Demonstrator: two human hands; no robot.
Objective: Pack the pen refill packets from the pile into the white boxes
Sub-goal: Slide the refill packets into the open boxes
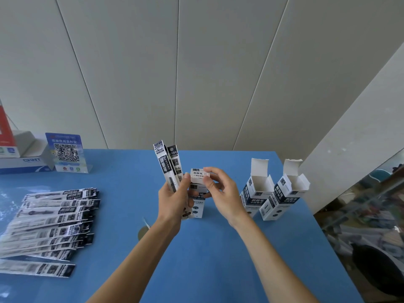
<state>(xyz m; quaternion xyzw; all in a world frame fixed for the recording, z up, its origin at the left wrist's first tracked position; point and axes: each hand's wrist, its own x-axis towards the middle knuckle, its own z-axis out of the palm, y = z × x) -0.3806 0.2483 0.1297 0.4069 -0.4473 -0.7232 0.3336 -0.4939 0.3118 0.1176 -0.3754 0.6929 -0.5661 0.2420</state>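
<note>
Forearms nearest the lens, rising from the bottom edge toward mid-table. Blue table (218,259) under everything, largest item noted.

Pile of refill packets (48,221) fanned flat at left on the table, well apart from the hands; long, narrow, clear-sleeved with dark printed ends. Judged very light, bendy along the length, film likely slick; best taken mid-length or by the stiffer printed header, several at once, squared before insertion.

Two open white boxes (273,193) standing upright at right, just beside each other, top flaps raised, mouths apparently empty. Thin card, judged easily crushed or tipped; steady by the side walls, not the flaps.

Third white box (197,193) upright between the hands, top flap (199,173) folded over at the mouth.

Left hand (173,199) curled round the lower part of held packets (169,167), at least two, standing near vertical, tops free above the fingers. Contact with the box beside it not discernible.

Right hand (220,193) pinching the top flap between thumb and forefinger, remaining fingers loosely bent.

QR placard (66,153) standing at far left, smallest item noted.
</note>
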